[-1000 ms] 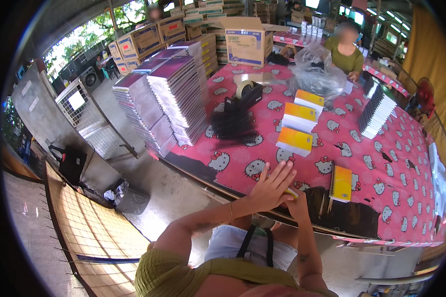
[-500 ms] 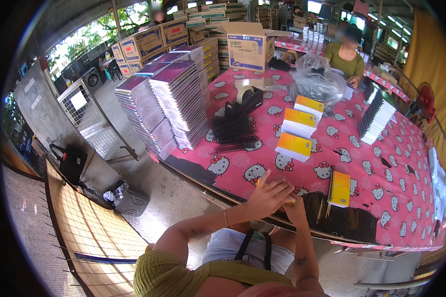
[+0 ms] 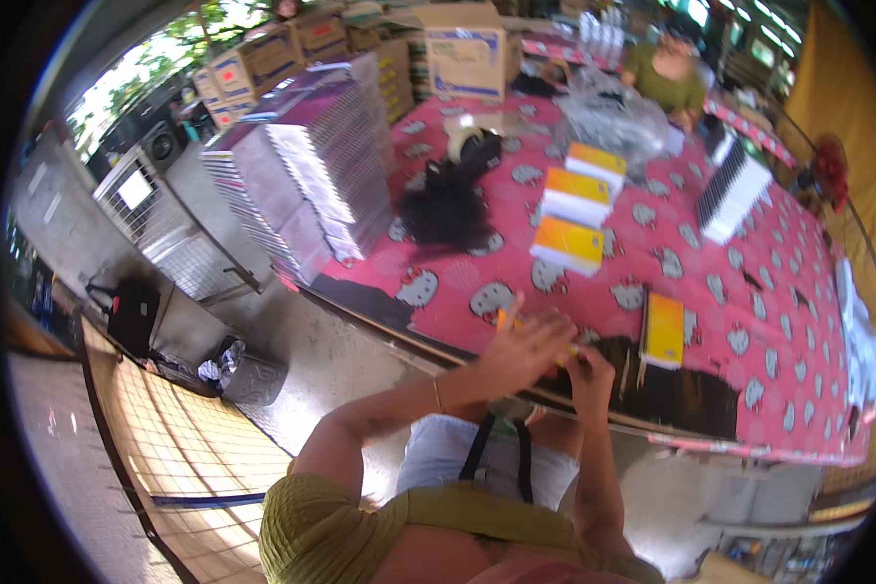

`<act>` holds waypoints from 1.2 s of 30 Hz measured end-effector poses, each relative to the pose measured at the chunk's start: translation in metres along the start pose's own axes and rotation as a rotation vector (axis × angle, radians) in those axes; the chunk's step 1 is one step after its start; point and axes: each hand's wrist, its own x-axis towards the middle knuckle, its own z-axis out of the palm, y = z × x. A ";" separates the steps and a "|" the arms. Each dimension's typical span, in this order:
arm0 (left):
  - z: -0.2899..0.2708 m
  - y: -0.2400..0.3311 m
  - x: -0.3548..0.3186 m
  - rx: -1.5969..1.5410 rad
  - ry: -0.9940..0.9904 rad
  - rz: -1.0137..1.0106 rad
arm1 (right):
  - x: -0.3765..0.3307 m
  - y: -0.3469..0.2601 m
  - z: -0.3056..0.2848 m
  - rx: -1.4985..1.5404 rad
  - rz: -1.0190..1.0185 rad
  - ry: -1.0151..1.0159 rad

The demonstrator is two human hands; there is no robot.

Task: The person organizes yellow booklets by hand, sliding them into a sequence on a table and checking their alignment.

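Note:
A small yellow-orange notebook (image 3: 501, 319) is mostly hidden beneath my left hand (image 3: 529, 352) at the table's near edge. That hand spreads over it, fingers stretched out toward the right. Close beside it, my right hand (image 3: 592, 378) has its fingers curled and pinched at the notebook's right end; blur hides the exact grip. To the right lies a yellow spiral notebook (image 3: 664, 332), its black coil along the left side. Beyond my hands stand three yellow-topped stacks of notebooks, the nearest stack (image 3: 566, 244) in line with the others.
Tall stacks of spiral-bound books (image 3: 307, 185) stand on the left. Black coils (image 3: 443, 214) lie beside a tape dispenser (image 3: 475, 156). Farther back are clear plastic (image 3: 613, 122), a cardboard box (image 3: 465, 58) and a co-worker (image 3: 664, 78). White notebooks (image 3: 735, 195) stand at right on the pink tablecloth (image 3: 623, 238).
The whole view has shifted slightly and is blurred. My hands have drawn a little apart, and my right hand's curled fingers now show beside the left. The notebook stays under them.

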 end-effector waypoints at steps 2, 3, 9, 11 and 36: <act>-0.005 -0.012 0.009 -0.052 -0.139 -0.045 | 0.005 -0.007 0.004 0.000 -0.025 -0.004; -0.005 -0.014 0.011 -0.108 -0.078 -0.037 | 0.005 -0.005 0.007 0.067 0.027 -0.022; -0.006 -0.009 0.021 -0.208 -0.059 -0.085 | 0.001 -0.001 0.008 0.258 0.109 -0.029; -0.006 -0.011 0.022 -0.208 -0.099 -0.089 | 0.002 -0.002 0.007 0.297 0.117 -0.031; -0.030 0.005 0.034 -0.413 -0.021 -0.396 | 0.029 -0.060 -0.021 -0.161 -0.315 0.178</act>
